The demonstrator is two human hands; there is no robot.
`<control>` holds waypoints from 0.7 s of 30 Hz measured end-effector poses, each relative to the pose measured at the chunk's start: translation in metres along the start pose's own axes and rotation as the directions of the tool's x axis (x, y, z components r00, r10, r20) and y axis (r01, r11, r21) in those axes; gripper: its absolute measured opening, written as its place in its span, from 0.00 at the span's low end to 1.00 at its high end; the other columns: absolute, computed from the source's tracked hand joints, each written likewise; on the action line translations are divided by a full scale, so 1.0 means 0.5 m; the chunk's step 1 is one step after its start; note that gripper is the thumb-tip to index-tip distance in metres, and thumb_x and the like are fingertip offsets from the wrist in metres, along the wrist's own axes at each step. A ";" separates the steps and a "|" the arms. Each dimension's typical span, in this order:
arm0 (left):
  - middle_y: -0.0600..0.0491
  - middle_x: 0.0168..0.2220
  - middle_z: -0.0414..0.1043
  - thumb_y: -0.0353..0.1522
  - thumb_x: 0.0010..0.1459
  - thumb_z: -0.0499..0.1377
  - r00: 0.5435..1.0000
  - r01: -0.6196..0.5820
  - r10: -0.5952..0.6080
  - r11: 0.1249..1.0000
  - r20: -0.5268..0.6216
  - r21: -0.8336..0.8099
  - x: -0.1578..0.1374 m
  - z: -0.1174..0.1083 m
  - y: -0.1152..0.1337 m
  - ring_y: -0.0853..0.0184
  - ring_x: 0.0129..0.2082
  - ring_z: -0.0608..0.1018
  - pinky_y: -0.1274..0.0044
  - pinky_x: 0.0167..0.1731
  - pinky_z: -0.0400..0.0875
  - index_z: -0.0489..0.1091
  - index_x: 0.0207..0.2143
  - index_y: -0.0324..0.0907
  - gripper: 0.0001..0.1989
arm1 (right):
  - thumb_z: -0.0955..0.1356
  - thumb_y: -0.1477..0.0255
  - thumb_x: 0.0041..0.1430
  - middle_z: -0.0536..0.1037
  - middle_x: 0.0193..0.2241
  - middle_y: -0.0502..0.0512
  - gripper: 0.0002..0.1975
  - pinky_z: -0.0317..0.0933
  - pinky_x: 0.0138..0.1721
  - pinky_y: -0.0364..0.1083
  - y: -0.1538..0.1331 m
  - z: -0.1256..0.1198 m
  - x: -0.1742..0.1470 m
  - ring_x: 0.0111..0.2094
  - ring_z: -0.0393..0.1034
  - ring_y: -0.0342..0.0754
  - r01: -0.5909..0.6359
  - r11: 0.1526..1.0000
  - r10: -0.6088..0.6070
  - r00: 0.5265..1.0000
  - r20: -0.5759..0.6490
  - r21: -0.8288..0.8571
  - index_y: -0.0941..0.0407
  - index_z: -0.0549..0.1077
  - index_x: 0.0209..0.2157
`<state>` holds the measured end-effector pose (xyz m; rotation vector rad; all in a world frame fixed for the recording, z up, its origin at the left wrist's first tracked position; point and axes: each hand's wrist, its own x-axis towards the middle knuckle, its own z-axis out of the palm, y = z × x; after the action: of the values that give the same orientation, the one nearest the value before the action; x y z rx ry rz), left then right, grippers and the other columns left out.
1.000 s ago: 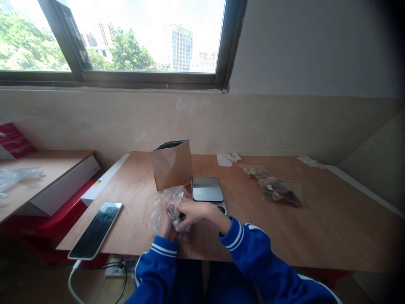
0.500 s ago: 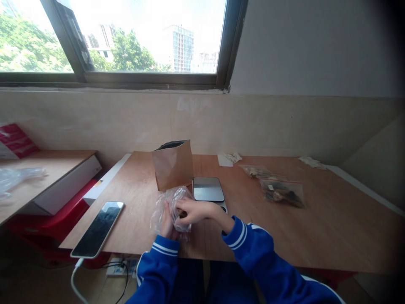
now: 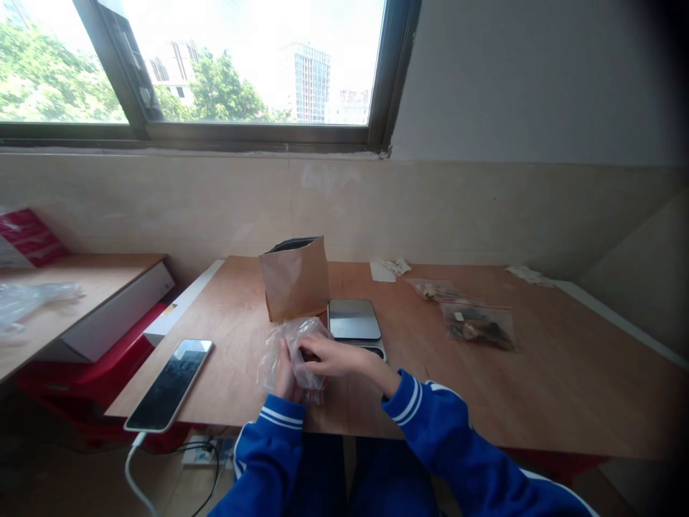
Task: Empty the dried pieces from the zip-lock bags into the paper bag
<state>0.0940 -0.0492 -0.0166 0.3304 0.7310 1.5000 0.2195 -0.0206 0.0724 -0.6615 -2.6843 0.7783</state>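
Observation:
A clear plastic bag [image 3: 272, 362] is held up near the table's front edge, in front of a standing brown paper pouch [image 3: 296, 280]. My left hand [image 3: 285, 370] is closed round the bag's left side. At the bag's mouth is my right hand [image 3: 328, 355], its fingers bent and partly inside the plastic. Something small and dark shows by those fingers, too hidden to name. Just behind the right hand lies a kitchen scale [image 3: 354, 320] with a silver plate, its front partly covered by the hand.
A phone [image 3: 171, 388] with a white cable lies at the table's left edge. Zip bags with dark dried pieces [image 3: 478, 327] and pale pieces [image 3: 433, 290] lie at right. White paper [image 3: 383, 271] rests by the wall. Another plastic bag [image 3: 32, 301] is on the left table.
My right hand has shifted slightly, and its fingers reach further into the plastic bag. The brownish thing at its fingertips shows less now. My left hand stays on the bag.

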 end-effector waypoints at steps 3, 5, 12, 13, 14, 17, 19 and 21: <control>0.42 0.43 0.76 0.43 0.62 0.48 0.999 0.033 -0.032 0.999 -0.013 0.011 0.002 0.001 0.002 0.55 0.52 0.73 0.70 0.52 0.67 0.74 0.41 0.36 0.23 | 0.62 0.71 0.63 0.70 0.36 0.55 0.06 0.60 0.41 0.45 -0.003 0.008 0.000 0.36 0.63 0.46 -0.023 0.999 0.026 0.996 -0.085 0.041 0.59 0.66 0.39; 0.41 0.41 0.77 0.43 0.62 0.48 0.998 0.050 -0.049 0.999 -0.031 0.015 0.004 -0.002 0.002 0.55 0.51 0.74 0.68 0.52 0.67 0.74 0.41 0.35 0.22 | 0.62 0.71 0.63 0.70 0.36 0.56 0.06 0.59 0.42 0.47 -0.008 0.018 0.004 0.37 0.62 0.47 -0.023 0.998 0.017 0.994 -0.108 -0.057 0.59 0.66 0.36; 0.41 0.41 0.77 0.43 0.60 0.51 0.998 0.059 -0.059 0.997 0.007 0.040 -0.006 -0.002 0.006 0.54 0.53 0.72 0.67 0.55 0.64 0.72 0.45 0.33 0.23 | 0.64 0.62 0.61 0.72 0.35 0.59 0.15 0.59 0.43 0.51 -0.020 0.038 -0.004 0.35 0.63 0.51 -0.001 0.956 -0.008 1.000 -0.029 -0.294 0.61 0.69 0.36; 0.41 0.42 0.77 0.43 0.60 0.51 0.998 0.066 -0.066 0.997 0.004 0.036 -0.008 0.000 0.007 0.54 0.53 0.72 0.68 0.55 0.64 0.72 0.46 0.33 0.24 | 0.64 0.61 0.61 0.72 0.36 0.61 0.16 0.59 0.43 0.52 -0.023 0.041 -0.008 0.37 0.63 0.52 -0.015 0.938 0.003 0.999 -0.036 -0.347 0.62 0.69 0.37; 0.40 0.42 0.76 0.43 0.60 0.52 0.997 0.077 -0.077 0.997 0.000 0.031 -0.009 0.002 0.007 0.54 0.53 0.72 0.68 0.55 0.64 0.72 0.46 0.33 0.24 | 0.64 0.61 0.60 0.73 0.37 0.63 0.18 0.60 0.44 0.53 -0.025 0.045 -0.011 0.39 0.64 0.54 -0.024 0.915 0.005 0.999 -0.048 -0.402 0.63 0.70 0.38; 0.40 0.42 0.76 0.43 0.60 0.50 0.993 0.120 -0.120 0.993 0.004 0.011 -0.010 0.005 0.007 0.54 0.54 0.72 0.70 0.54 0.64 0.73 0.46 0.33 0.24 | 0.65 0.61 0.60 0.73 0.40 0.68 0.20 0.60 0.46 0.56 -0.028 0.059 -0.017 0.43 0.64 0.59 -0.017 0.849 -0.025 0.997 -0.072 -0.527 0.66 0.70 0.41; 0.40 0.41 0.77 0.42 0.61 0.49 0.991 0.133 -0.133 0.991 0.002 -0.004 -0.008 0.006 0.007 0.55 0.54 0.72 0.69 0.54 0.65 0.73 0.46 0.34 0.24 | 0.65 0.65 0.60 0.73 0.40 0.68 0.17 0.61 0.45 0.56 -0.024 0.068 -0.016 0.43 0.65 0.60 -0.011 0.824 -0.034 0.997 -0.068 -0.567 0.67 0.70 0.41; 0.41 0.41 0.77 0.41 0.62 0.48 0.994 0.111 -0.111 0.994 -0.018 -0.009 -0.005 0.008 0.006 0.55 0.53 0.72 0.67 0.53 0.65 0.72 0.47 0.35 0.23 | 0.65 0.69 0.59 0.73 0.38 0.68 0.14 0.62 0.44 0.56 -0.015 0.076 -0.011 0.42 0.65 0.60 -0.020 0.810 -0.026 0.997 -0.071 -0.585 0.67 0.71 0.40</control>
<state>0.0942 -0.0503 -0.0113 0.2658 0.7455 1.4021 0.2075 -0.0457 0.0449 -0.7925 -2.8453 -0.1147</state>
